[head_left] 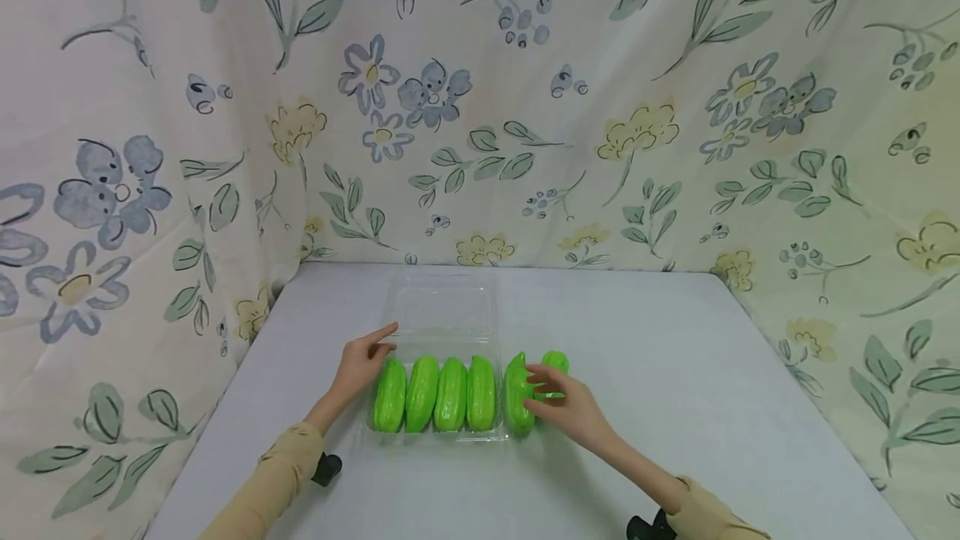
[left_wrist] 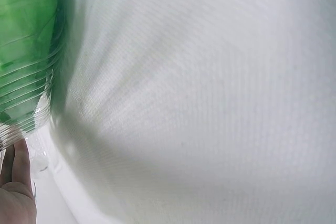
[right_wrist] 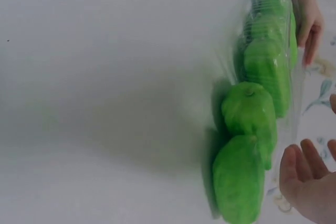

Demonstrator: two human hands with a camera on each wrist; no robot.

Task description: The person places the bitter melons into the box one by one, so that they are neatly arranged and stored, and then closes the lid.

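Note:
Several glossy, bright green squash-like vegetables (head_left: 451,394) lie side by side in a clear plastic clamshell box (head_left: 480,435), its lid (head_left: 442,307) laid back behind it. My left hand (head_left: 362,363) is at the box's left side near the hinge. In the left wrist view its fingers (left_wrist: 20,163) are fairly straight and appear to touch the ribbed box wall. Just right of the box, a loose green vegetable (head_left: 517,398) stands close to its wall, with another (head_left: 556,360) beyond. My right hand (head_left: 570,407) hovers over these two, fingers spread and apart from them in the right wrist view.
A white-covered table (head_left: 675,357) carries everything, its surface stretching to the right of the loose vegetables. Floral curtain (head_left: 480,107) hangs behind and along both sides. Black wrist devices (head_left: 327,469) sit under both sleeves.

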